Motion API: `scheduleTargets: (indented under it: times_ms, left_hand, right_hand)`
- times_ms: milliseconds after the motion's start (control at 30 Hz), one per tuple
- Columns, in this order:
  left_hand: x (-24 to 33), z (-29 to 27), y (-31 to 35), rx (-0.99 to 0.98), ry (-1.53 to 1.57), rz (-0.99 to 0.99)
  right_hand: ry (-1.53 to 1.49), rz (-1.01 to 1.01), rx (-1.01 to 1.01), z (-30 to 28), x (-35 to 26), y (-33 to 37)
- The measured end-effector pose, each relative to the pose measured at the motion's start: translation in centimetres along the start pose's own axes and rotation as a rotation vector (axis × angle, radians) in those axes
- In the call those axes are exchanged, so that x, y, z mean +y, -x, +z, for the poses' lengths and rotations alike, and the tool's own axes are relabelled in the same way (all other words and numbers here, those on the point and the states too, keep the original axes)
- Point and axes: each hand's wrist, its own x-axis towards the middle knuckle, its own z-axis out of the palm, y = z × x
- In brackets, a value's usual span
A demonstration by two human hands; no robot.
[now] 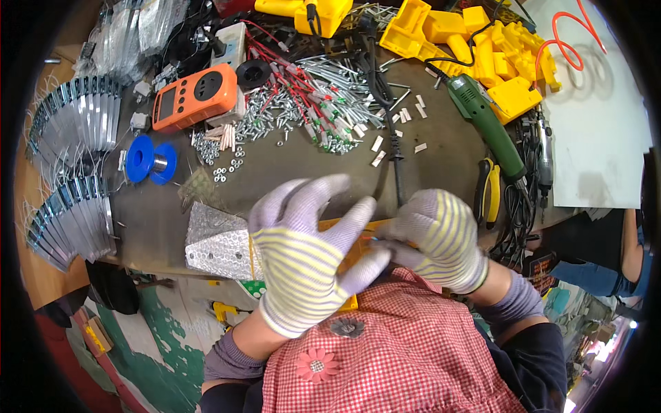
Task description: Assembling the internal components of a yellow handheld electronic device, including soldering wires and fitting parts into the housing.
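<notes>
My left hand [299, 251], in a white, yellow and purple striped glove, is held over the table's near edge with its fingers spread apart. The tip of its thumb comes close to my right hand [441, 241]. That hand wears a matching glove, and its fingers are curled in a pinch; what they hold is hidden. Beneath both hands lies an orange-yellow part [354, 256], mostly covered by the gloves. Beside my left hand is a bubble-wrap pouch [220, 242].
Screws [275, 103] and red-wired parts [313, 113] pile up behind an orange multimeter [195, 98]. A blue spool [140, 158] and fanned metal strips [79, 127] stand left. Rightward lie a green electric tool [482, 120], yellow-handled pliers [493, 193] and yellow housings [509, 100]. A black cable [394, 131] crosses the table.
</notes>
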Motion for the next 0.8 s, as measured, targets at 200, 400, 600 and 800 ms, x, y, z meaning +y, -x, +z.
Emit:
scheduleTargets:
  times_ms: [200,400,600,800]
  left_hand:
    - [0.6,0.5,0.1,0.024,-0.281,0.089]
    - [0.6,0.4,-0.6,-0.088,-0.155,0.115]
    - [-0.4,1.2,-0.3,-0.002,-0.024,0.026]
    - [-0.5,1.1,-0.9,0.003,-0.01,-0.009]
  right_hand:
    - [-0.459,0.344,0.044,-1.0,-0.9,0.1]
    - [-0.041,-0.304,0.104,-1.4,1.3,-0.5]
    - [-0.487,0.21,-0.118,-2.3,4.5,-2.2]
    - [0.407,-0.189,-0.353,0.2,6.9,-9.0]
